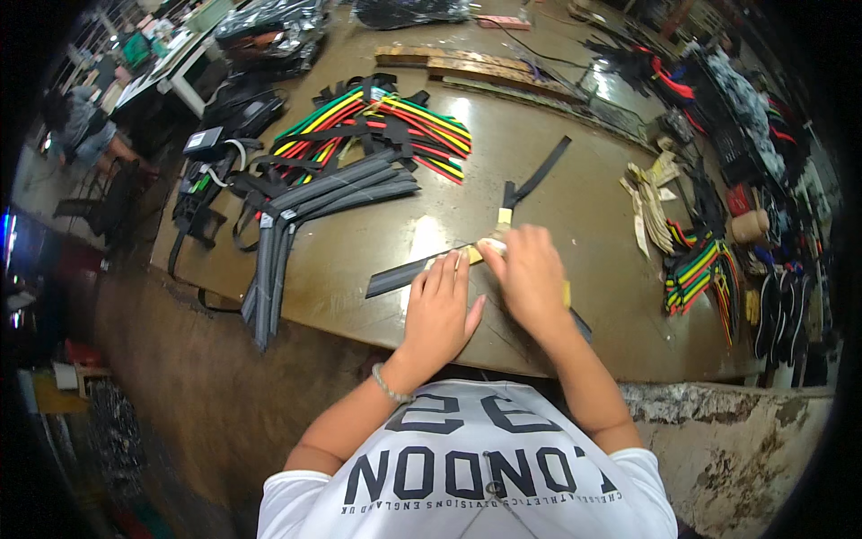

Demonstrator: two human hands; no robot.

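Observation:
A dark grey strap piece point(395, 278) with yellow patches point(505, 216) lies on the table in a branching shape. One thin black strap point(544, 169) runs from it toward the far side, and another end shows beyond my right wrist. My left hand point(438, 310) rests flat on the left branch, its fingers stretched out together and the thumb apart. Close beside it, my right hand point(532, 278) is closed over the junction, bent fingers pressed down. Something small and pale shows at its thumb; I cannot make out what it is.
Left of my hands lie stacked grey padded straps point(350, 190) and a bundle of green, yellow, red and black straps point(431, 135). Wooden bars point(485, 67) lie at the back. On the right are cream strips point(654, 202) and more striped straps point(696, 278). A person point(85, 135) sits far left.

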